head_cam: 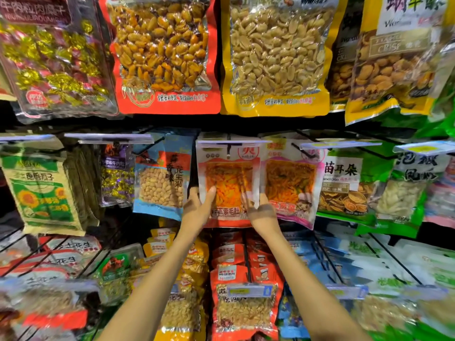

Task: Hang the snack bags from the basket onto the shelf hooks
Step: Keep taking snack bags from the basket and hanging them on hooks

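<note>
- Two bare hands hold one orange snack bag (227, 178) at the middle row of the shelf rack, about midway along its width.
- The left hand (198, 209) grips the bag's lower left edge: the thumb lies on the front and the fingers curl round behind the edge.
- The right hand (261, 211) holds the lower right edge, with its fingers (246, 199) laid on the bag's front. It is blurred, so I cannot tell exactly how the fingers lie.
- The bag hangs upright, its top reaching a dark hook (229, 150) that passes under a clear price strip (229, 143) at the row's front edge. I cannot tell whether the hook goes through the bag's hole.
- Just right of it, and touching it, hangs a pink-edged bag (291, 185) with a similar orange filling.
- Just left of it hangs a blue peanut bag (160, 185), tilted a little.
- Further right along the same row is a green crisp bag (344, 190). Near the row's left end is a sunflower-seed bag (41, 193).
- In the top row, a red bag of glazed peanuts (165, 52) hangs beside a yellow bag of pale peanuts (275, 55).
- In the bottom row, below the hands, red bags (243, 308) hang one behind another on a hook, with a yellow price label (248, 290) in front.
</note>
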Demonstrator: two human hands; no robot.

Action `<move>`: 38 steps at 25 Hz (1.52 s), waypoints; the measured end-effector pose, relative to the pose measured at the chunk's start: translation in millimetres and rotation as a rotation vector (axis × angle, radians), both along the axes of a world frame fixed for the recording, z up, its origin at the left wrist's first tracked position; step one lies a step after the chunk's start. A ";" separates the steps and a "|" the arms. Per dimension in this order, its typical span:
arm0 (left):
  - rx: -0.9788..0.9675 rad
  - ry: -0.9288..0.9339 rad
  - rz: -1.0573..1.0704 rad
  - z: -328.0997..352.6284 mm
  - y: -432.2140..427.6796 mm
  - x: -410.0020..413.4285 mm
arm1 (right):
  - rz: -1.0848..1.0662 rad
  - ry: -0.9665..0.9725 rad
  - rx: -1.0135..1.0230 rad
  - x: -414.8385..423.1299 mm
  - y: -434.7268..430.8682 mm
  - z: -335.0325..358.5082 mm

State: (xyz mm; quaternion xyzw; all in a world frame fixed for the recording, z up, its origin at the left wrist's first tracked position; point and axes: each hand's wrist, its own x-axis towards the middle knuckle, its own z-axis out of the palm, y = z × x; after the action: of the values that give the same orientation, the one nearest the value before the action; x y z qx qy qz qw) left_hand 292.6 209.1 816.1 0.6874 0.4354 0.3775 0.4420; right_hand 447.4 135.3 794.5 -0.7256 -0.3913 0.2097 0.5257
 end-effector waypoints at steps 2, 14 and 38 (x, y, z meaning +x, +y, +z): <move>-0.031 0.020 -0.018 -11.2 -0.8 -2.7 | -0.052 0.045 -0.051 -1.5 -3.0 -0.4; 0.023 -0.079 0.065 -18.7 11.6 -1.1 | 0.136 0.253 0.267 -5.6 8.4 -0.9; 0.071 0.093 -0.030 -10.7 13.3 -12.5 | -0.055 -0.160 -0.076 -11.2 5.8 5.0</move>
State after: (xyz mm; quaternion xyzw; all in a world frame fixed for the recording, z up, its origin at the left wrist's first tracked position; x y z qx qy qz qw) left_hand 280.1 222.3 805.4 0.7257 0.4316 0.3539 0.4023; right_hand 436.3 141.1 799.4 -0.7699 -0.4039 0.1512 0.4703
